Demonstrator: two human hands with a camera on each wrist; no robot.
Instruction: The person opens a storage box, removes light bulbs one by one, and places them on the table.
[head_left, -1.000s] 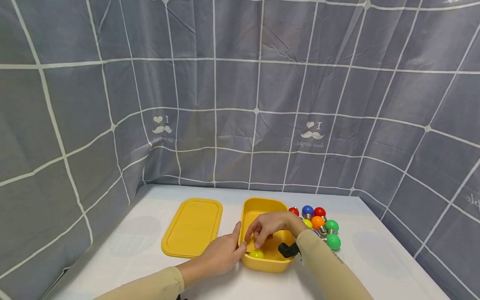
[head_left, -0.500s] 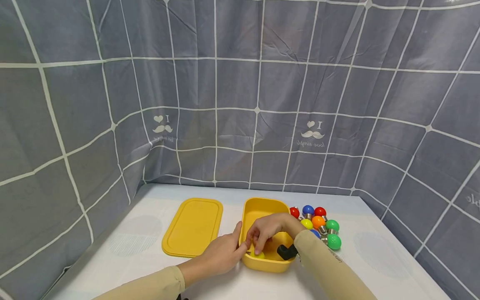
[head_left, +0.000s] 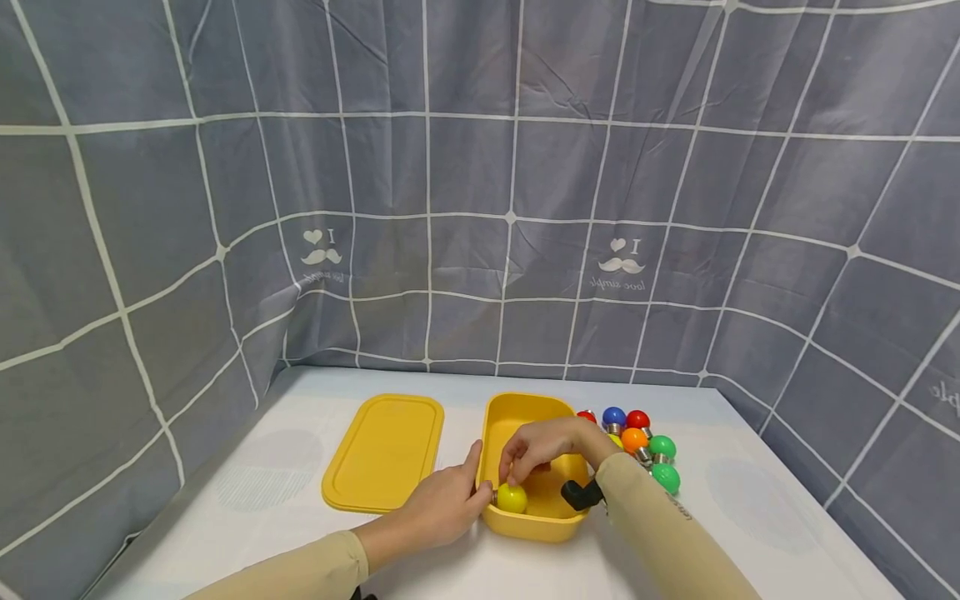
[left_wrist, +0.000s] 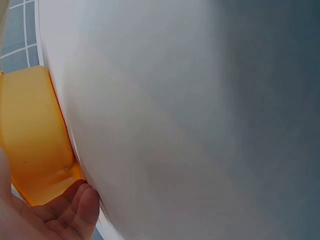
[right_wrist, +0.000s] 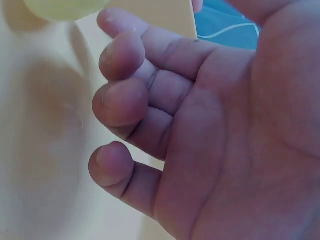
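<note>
In the head view, a yellow light bulb (head_left: 512, 499) lies on its side in the near left corner of a yellow plastic box (head_left: 534, 528), its metal base toward the left wall. My right hand (head_left: 545, 447) is inside the box with fingers loosely bent, fingertips at the bulb's top; the right wrist view shows nothing between them. My left hand (head_left: 447, 502) holds the box at its left side, thumb at the rim by the corner. Its other fingers (left_wrist: 82, 202) lie low against the box's outside. The right forearm hides part of the box.
Several coloured bulbs lie grouped right of the box, among them a blue bulb (head_left: 613, 416), an orange bulb (head_left: 634, 440) and a green bulb (head_left: 665, 477). A flat yellow lid (head_left: 386, 452) lies to the left. Behind the white table (head_left: 281, 550) hangs a grey grid curtain (head_left: 465, 167).
My right fingers went down onto the yellow bulb, then rose a little, and more of the bulb shows now. The left hand stays at the box.
</note>
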